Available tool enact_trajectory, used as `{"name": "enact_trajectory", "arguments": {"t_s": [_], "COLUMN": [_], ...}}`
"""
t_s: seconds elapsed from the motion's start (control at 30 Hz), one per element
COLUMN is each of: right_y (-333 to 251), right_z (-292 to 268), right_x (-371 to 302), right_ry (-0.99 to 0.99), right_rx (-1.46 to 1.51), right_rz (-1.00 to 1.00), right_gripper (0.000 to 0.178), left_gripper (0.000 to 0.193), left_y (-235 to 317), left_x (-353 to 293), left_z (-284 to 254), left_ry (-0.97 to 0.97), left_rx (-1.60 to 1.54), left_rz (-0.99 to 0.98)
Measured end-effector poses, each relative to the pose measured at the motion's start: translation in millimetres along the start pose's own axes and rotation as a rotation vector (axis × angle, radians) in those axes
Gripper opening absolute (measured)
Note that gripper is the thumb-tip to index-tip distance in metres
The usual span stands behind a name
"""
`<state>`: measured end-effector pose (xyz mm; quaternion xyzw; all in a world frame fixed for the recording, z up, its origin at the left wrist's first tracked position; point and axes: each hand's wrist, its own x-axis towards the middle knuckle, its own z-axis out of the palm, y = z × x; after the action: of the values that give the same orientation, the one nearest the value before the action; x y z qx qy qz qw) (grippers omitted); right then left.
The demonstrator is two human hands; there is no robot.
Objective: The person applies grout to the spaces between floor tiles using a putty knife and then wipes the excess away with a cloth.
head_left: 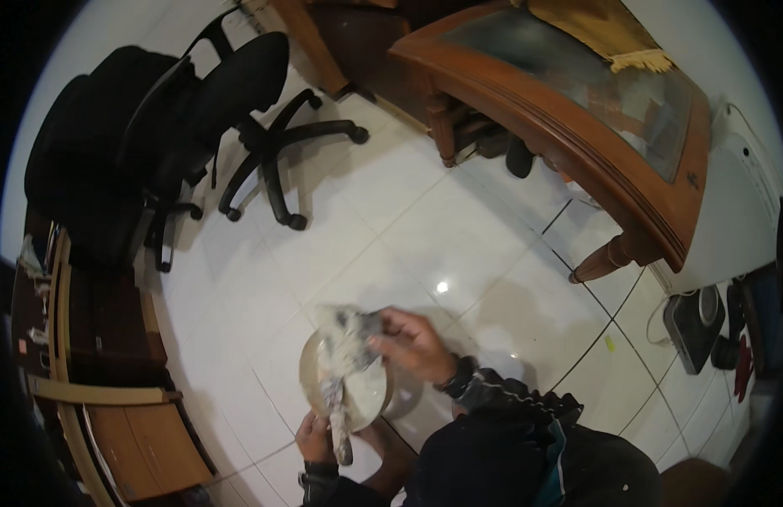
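My left hand (313,436) is closed on the near left edge of a round, shallow white dish (373,400), held above the floor. Across the dish lies a long tool with a smeared, pale handle (341,431) that sticks out over the near rim. My right hand (418,345) pinches a crumpled-looking grey and white piece (351,342), which covers the far part of the dish. That piece is blurred, and its exact kind does not show. Whether it touches the dish cannot be made out.
Black office chairs (269,152) on castors stand at the far left. A wooden table (535,122) with a glass top is at the far right. Wooden furniture (142,444) lines the near left. A dark flat device (694,331) with a cable lies on the tiled floor (442,253).
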<state>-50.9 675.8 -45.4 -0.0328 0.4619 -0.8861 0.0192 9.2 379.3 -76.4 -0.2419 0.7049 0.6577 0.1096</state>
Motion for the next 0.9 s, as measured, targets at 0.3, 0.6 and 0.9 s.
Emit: {"name": "enact_trajectory", "arguments": {"t_s": [0.3,0.6,0.9], "right_y": [-29.8,-8.8,-3.1], "right_z": [-67.5,-109.6,-119.4], "right_x": [-64.3,-132.0,-139.4], "right_ry": [0.460,0.733,0.783], "right_rx": [-0.032,-0.010,-0.159], "right_rz": [-0.066,-0.002,0.038], "right_gripper": [0.026,0.030,0.033], "left_gripper": [0.033,0.036,0.035], "left_y": [-33.8,-46.3,-52.4], "left_x": [51.7,85.1,106.8], "left_z": [84.2,144.5,156.5], "left_ry": [-0.181,-0.314,-0.159], "left_rx": [0.062,0.098,0.092], "left_rz": [-0.061,-0.126,-0.093]}}
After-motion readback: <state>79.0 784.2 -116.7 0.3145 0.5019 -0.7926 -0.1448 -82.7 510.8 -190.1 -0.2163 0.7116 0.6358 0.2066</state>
